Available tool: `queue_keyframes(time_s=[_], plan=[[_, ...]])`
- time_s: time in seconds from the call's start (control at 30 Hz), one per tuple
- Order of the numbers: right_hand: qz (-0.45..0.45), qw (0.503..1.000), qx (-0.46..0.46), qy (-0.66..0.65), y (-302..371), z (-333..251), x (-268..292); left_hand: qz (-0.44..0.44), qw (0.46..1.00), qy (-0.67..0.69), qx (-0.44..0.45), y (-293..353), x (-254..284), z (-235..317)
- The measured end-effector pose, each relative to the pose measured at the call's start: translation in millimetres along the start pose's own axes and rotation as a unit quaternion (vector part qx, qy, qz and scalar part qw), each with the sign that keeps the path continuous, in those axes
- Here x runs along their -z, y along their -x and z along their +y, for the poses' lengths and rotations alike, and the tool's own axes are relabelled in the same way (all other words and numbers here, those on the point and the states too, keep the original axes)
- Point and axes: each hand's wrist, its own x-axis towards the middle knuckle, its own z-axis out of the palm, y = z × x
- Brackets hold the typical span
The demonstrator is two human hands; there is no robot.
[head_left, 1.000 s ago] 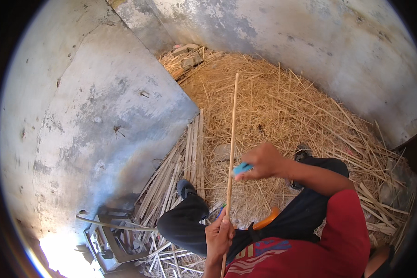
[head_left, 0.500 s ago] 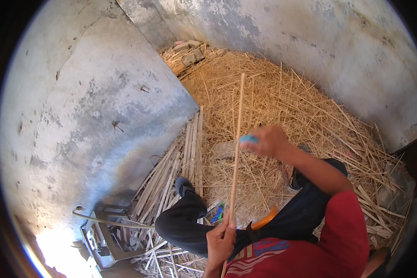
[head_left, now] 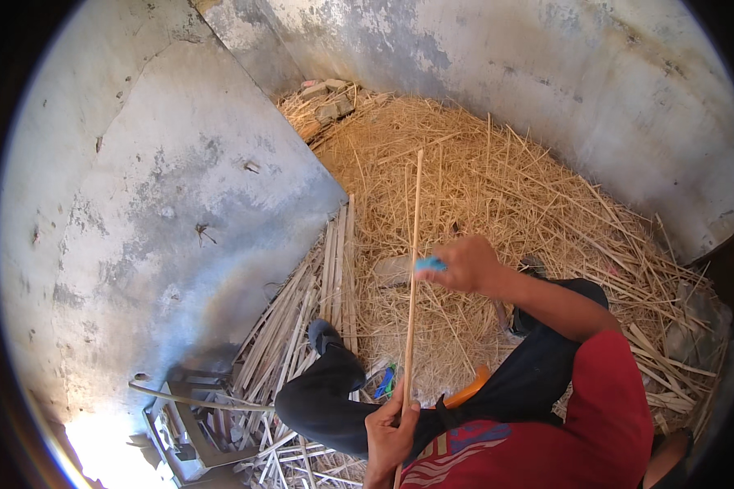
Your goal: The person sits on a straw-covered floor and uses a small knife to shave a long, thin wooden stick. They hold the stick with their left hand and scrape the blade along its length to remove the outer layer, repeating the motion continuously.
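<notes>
A long, thin, pale strip of bamboo or wood [head_left: 412,334] stands upright before me, its top end leaning slightly right. Low on the strip, near my lap, my left hand [head_left: 391,429] is closed around it. My right hand [head_left: 465,265] is closed beside the strip's upper half. Something blue [head_left: 431,264], perhaps a wrap or cloth, shows at the fingertips and meets the strip's edge. Whatever else the right hand holds is hidden and blurred.
Shavings and straw-like strips [head_left: 481,179] cover the floor. A bundle of pale slats [head_left: 334,269] lies left of my foot, beside a metal frame [head_left: 192,432]. An orange curved handle [head_left: 469,387] lies by my thigh. Weathered walls [head_left: 179,187] enclose the corner, with bricks [head_left: 330,110] at the back.
My right hand has moved slightly down along the strip, toward my lap. The strip's top end sits a little lower and farther left. My left hand keeps its hold.
</notes>
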Motion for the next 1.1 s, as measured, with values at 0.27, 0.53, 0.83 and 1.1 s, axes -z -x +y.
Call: queue_keyframes(time_s=[0.27, 0.53, 0.83, 1.1], plan=[[0.018, 0.996, -0.048, 0.076, -22, 45, 6, -0.026, 0.999, 0.028, 0.029, 11, 4, -8], [0.021, 0.999, 0.015, 0.044, 0, 15, -9, -0.025, 0.990, 0.106, 0.095, 16, 10, -14], [0.129, 0.975, -0.075, 0.166, -35, 125, 21, -0.061, 0.988, 0.027, 0.143, 33, 7, 10], [0.137, 0.973, 0.008, 0.183, -23, 165, 14, -0.114, 0.985, 0.049, 0.116, 32, 10, -12]])
